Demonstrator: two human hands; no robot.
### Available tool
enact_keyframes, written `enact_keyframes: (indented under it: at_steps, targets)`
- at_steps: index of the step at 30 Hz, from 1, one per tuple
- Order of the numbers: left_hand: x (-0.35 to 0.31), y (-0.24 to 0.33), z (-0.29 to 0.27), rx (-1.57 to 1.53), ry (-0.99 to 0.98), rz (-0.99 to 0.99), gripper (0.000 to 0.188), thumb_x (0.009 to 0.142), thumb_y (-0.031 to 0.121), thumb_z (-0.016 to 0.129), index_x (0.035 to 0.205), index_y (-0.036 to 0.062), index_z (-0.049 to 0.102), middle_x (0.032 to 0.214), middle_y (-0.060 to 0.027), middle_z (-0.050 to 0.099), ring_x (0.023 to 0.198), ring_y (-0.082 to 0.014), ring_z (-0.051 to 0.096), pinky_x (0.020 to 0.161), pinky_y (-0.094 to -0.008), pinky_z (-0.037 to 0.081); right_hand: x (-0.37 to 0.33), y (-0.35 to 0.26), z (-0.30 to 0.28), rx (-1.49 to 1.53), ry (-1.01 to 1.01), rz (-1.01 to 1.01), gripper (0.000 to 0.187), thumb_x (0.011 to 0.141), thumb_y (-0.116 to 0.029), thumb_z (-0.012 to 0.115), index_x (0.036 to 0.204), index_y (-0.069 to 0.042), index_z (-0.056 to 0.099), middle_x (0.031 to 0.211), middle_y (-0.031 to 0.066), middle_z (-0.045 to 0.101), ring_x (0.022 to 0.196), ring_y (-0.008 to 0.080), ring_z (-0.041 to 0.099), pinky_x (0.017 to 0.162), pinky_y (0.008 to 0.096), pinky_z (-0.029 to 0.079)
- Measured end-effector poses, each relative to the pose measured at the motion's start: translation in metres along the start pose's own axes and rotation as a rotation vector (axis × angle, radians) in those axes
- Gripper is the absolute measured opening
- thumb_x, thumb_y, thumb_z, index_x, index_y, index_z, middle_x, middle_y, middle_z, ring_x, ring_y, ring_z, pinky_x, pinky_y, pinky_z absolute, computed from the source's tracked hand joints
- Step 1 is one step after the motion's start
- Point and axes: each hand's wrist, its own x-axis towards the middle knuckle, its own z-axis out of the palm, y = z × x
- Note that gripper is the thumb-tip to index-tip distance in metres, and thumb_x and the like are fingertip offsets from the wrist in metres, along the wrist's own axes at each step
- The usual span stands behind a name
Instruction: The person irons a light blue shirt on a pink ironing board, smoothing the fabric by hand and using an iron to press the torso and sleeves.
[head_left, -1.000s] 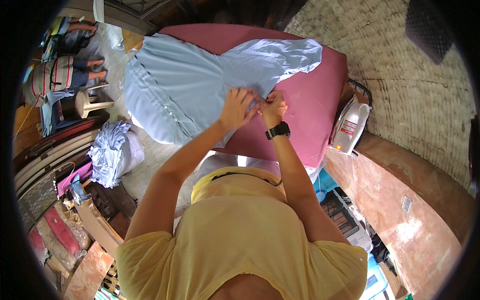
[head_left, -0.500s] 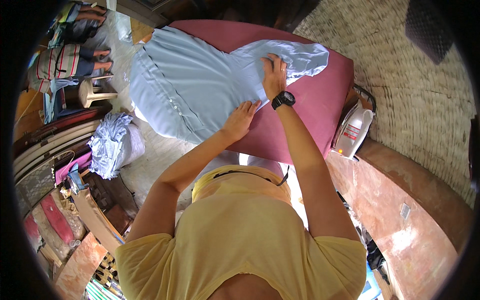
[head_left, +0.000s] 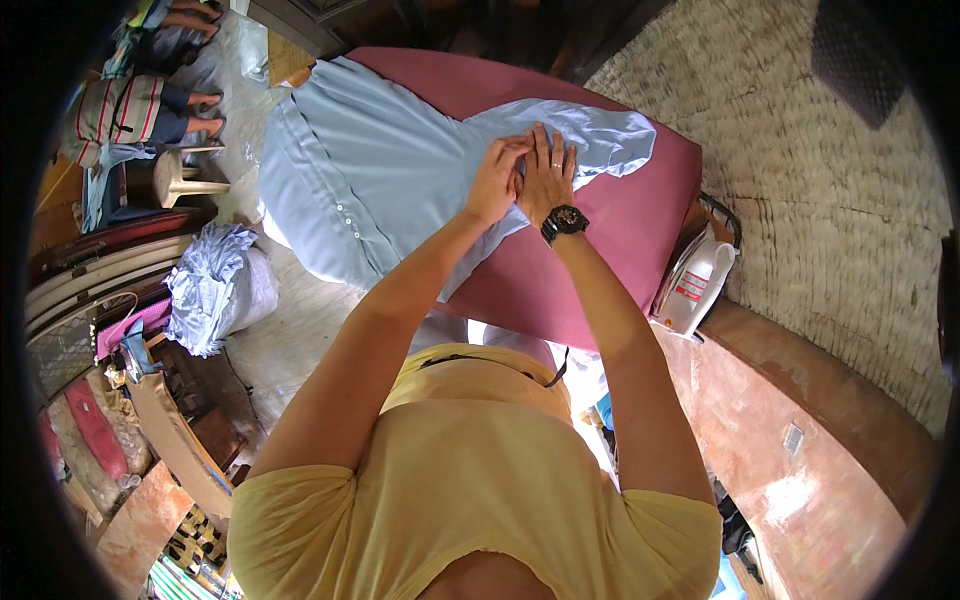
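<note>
A light blue button-up shirt lies spread over a maroon padded ironing board, its button placket toward the left. One sleeve stretches to the right and looks wrinkled. My left hand is at the shirt where the sleeve begins, fingers bent together in a pinch on the cloth. Close beside it, my right hand, with a black watch on its wrist, rests palm down on the sleeve with its fingers extended. The fingertips of both hands nearly meet. Part of the cloth under them is hidden.
A white iron stands on its rest at the board's right end. Crumpled blue clothes sit in a pile at the left, near a beige plastic stool. Other people's legs show at the far left. A pinkish wall curves along the right.
My left hand has moved up and right from the shirt's near edge to beside my right hand. The right hand has shifted slightly nearer, staying on the sleeve.
</note>
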Motion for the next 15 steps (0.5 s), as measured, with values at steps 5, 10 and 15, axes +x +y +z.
enact_keyframes:
  at_steps: [5,10,15]
  targets:
    - [-0.010,0.002,0.008,0.343,-0.215,0.072,0.047,0.093,0.018,0.057,0.140,0.0133,0.048,0.150,-0.0083,0.039,0.137,-0.0318,0.037,0.114,-0.0415,0.033,-0.030,0.029,-0.068,0.145,0.234,-0.085,0.050,0.087,-0.017,0.061,0.132,0.003,0.052,0.143,0.0176,0.046,0.133,0.0401,0.041,0.112,0.0547,0.030]
    - [-0.012,0.008,0.006,0.629,-0.353,0.104,0.058,0.097,0.050,0.049,0.148,0.0253,0.041,0.161,-0.0044,0.025,0.148,-0.0304,0.020,0.120,-0.0486,0.021,-0.152,0.146,-0.109,-0.640,0.435,0.884,0.072,0.096,-0.062,0.044,0.126,0.002,0.056,0.122,0.0265,0.057,0.110,0.0432,0.053,0.087,0.0539,0.046]
    - [-0.005,0.013,0.008,0.571,-0.368,0.145,0.068,0.090,0.062,0.053,0.148,0.0308,0.041,0.162,-0.0046,0.023,0.148,-0.0344,0.019,0.119,-0.0552,0.017,-0.207,0.204,-0.117,-0.086,0.276,0.987,0.067,0.093,-0.060,0.056,0.114,0.003,0.060,0.089,0.0261,0.068,0.080,0.0439,0.066,0.071,0.0521,0.051]
